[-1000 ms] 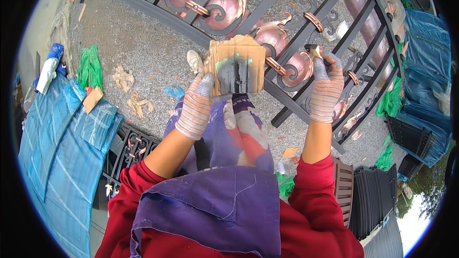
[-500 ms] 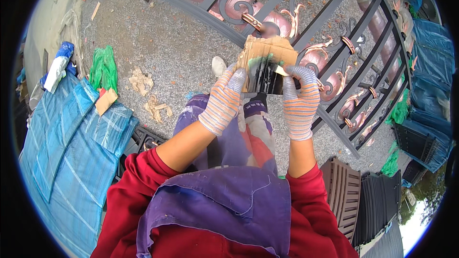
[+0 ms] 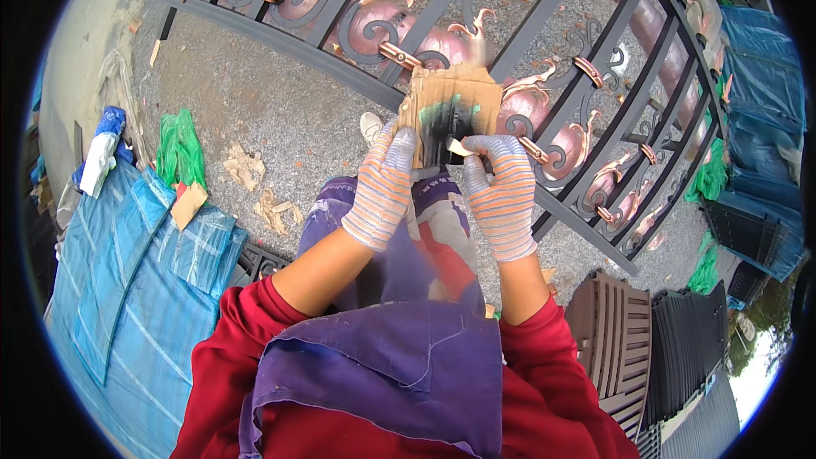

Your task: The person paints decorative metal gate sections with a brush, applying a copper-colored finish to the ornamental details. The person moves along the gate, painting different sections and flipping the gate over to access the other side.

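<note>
Gloved in striped knit, my left hand (image 3: 380, 191) grips the left edge of a torn piece of cardboard (image 3: 456, 85) in front of my knees. A wet-looking black smear (image 3: 439, 123) with green traces covers the cardboard's middle. My right hand (image 3: 503, 200), in a matching glove, pinches a small pale flat piece (image 3: 459, 147), like a scraper blade, at the lower right of the smear. Its tip looks dark and seems to touch the black stuff. Just beyond the cardboard lies a dark metal gate panel (image 3: 280, 38) with copper-coloured scrollwork (image 3: 399, 53).
Blue-wrapped panels (image 3: 140, 289) lie at left, with a green plastic bag (image 3: 178, 151) on their far end. Crumpled paper scraps (image 3: 245, 167) litter the gravel (image 3: 280, 98). Brown slatted panels (image 3: 605, 340) and dark stacked panels (image 3: 687, 348) stand at lower right.
The pale flat piece, with my right hand, has moved left and down across the black smear. The cardboard and my left hand have shifted slightly left in view, as has the scene beyond.
</note>
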`<state>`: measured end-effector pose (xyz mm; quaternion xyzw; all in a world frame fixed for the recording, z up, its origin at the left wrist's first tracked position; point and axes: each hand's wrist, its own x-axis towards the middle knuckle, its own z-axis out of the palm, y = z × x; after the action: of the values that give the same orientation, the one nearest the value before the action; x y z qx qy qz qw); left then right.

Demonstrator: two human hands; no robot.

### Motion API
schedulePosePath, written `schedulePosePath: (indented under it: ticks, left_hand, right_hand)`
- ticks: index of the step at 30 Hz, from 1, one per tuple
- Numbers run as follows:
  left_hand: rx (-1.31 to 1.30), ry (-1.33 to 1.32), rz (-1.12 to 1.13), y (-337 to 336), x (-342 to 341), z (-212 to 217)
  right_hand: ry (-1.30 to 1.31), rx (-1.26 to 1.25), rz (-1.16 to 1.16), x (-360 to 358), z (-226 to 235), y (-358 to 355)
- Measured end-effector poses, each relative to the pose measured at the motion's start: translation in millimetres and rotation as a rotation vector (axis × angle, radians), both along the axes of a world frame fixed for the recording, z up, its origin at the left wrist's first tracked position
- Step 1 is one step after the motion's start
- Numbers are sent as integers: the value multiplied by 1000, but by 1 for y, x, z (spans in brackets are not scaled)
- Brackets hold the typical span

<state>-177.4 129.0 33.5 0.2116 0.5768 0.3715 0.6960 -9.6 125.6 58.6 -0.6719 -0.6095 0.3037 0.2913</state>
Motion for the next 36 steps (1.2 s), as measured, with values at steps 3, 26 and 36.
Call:
schedulePosePath:
  ticks: [3,26,36]
  left_hand:
    - [-147,-96,110,10,15,2]
    - [-201,-34,108,16,66,-2]
    - [-150,27,60,15,66,-2]
  right_hand:
    - [-41,6,-49,43,4,8]
    - [-132,37,-264,232,-87,104]
    - [-272,99,-241,238,-93,100]
